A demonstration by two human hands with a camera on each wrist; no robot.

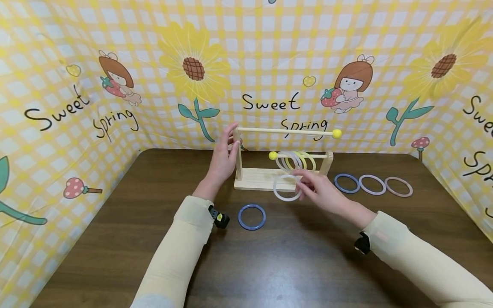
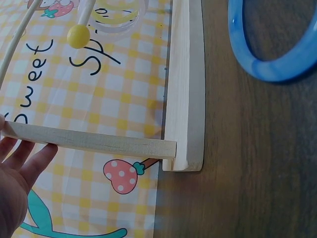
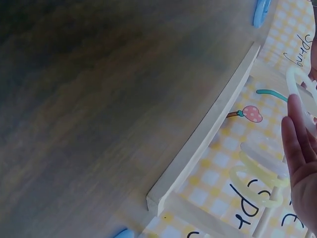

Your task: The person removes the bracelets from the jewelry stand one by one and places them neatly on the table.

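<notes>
A pale wooden stand (image 1: 256, 179) has a post at each end, each bearing a sideways rod with a yellow ball tip. My left hand (image 1: 224, 157) grips the upper part of the left post (image 2: 94, 140), fingers on one side. Between thumb and fingers, my right hand (image 1: 321, 191) pinches a whitish translucent ring (image 1: 286, 199), held in front of the stand below the lower rod's ball (image 1: 273, 155). Several clear and yellow rings (image 3: 245, 191) hang on that lower rod. The upper rod (image 1: 285, 130) carries no ring.
A blue ring (image 1: 252, 229) lies on the brown table in front of the stand. To the right lie another blue ring (image 1: 348, 191), a lavender ring (image 1: 373, 193) and a pinkish ring (image 1: 402, 195) in a row. A yellow checked cloth (image 1: 269, 64) rises behind the table.
</notes>
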